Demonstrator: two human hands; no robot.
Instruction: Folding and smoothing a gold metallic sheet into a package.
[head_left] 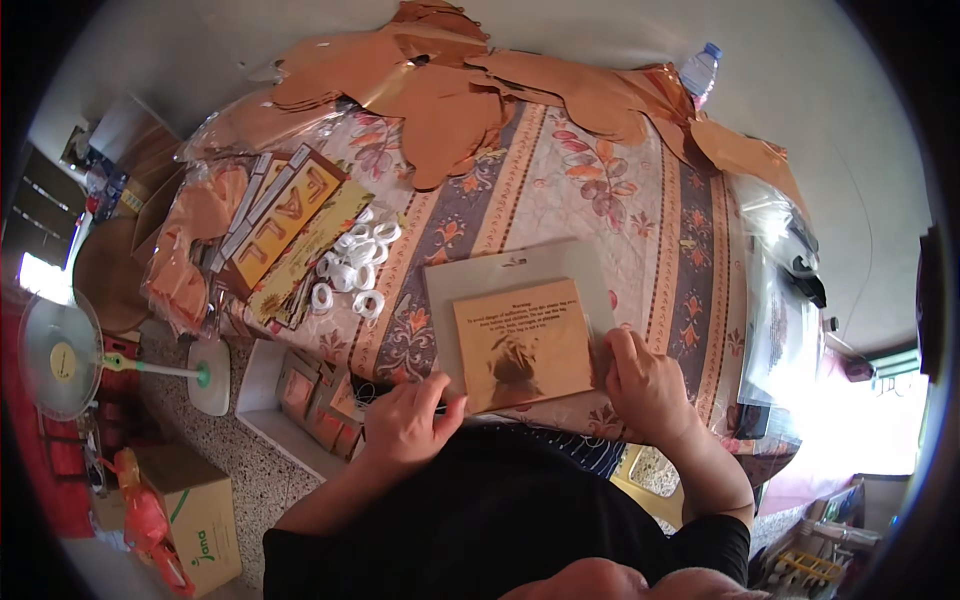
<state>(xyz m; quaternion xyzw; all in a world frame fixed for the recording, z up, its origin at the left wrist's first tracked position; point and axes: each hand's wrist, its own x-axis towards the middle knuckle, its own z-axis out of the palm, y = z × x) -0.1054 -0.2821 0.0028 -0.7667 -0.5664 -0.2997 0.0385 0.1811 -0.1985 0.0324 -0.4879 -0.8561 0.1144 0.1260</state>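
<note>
A flat clear plastic bag (438, 300) with a hang hole lies in front of me, holding a square brown card piece (526, 345). Printed text and a dark shiny reflection show on its face. At the bag's lower left corner, my left hand (408, 418) has its fingers curled, thumb and forefinger at the edge. My right hand (648, 388) pinches the bag's right edge, fingers folded. To the left are white rolls of ribbon or tape (352, 258) in a loose heap. Beside them lies a stack of printed autumn cards (300, 215).
Brown leaf-shaped cutouts (450, 125) spread along the far edge of the patterned tablecloth (560, 215). A water bottle (701, 72) stands behind them. Plastic-wrapped packs (775, 300) lie at right. A white box (290, 405), a fan (62, 358) and a carton (190, 500) are at left.
</note>
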